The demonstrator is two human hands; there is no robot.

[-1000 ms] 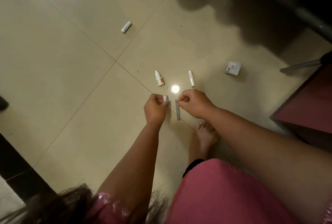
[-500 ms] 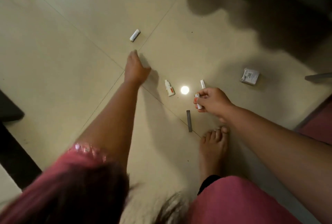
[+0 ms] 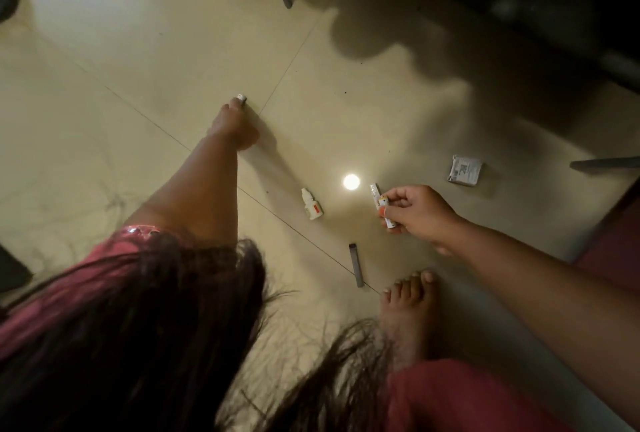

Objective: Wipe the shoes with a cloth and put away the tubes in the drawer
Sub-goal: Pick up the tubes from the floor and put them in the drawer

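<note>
Tubes: small, light, rigid-looking, best pinched mid-body. Right hand point(image 3: 420, 213) pinches one tube point(image 3: 387, 213); left hand point(image 3: 232, 123) fingers touch far tube point(image 3: 241, 98) on floor point(image 3: 104, 120), grip unclear

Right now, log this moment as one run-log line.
left hand: reaching far tube | right hand: pinching small tube | floor: dropper bottle, grey strip, packet

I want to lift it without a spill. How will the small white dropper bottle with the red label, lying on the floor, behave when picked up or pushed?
The dropper bottle is small, so probably light. It lies on its side and looks round, so a push may roll it over the glossy floor tile. Its cap appears on, so a spill seems unlikely.
</note>
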